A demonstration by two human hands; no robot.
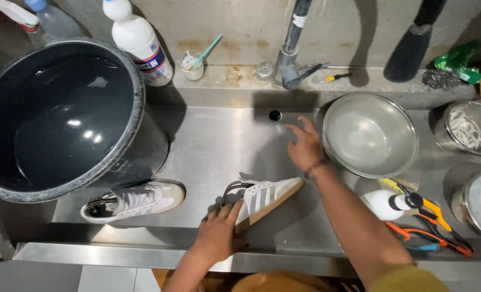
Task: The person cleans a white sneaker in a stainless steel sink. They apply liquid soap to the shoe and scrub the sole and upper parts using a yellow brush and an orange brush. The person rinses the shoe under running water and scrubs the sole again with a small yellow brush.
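My left grip [219, 232] feels the sneaker's [264, 197] smooth white leather and rubbery tan sole. The sink [219, 146] is brushed, dull steel; the bowl [369, 135] shinier metal; the bucket [62, 113] glossy dark plastic.

The left hand [219, 232] grips the heel of a white sneaker [264, 199] tipped on its side in a steel sink [219, 146]. The right hand [305, 147] hovers open above the sink floor, just beside a steel bowl [369, 135]. A second sneaker [135, 201] lies near a big dark bucket [62, 116] of water. A white bottle [137, 40] and a tap [292, 59] stand on the ledge behind.
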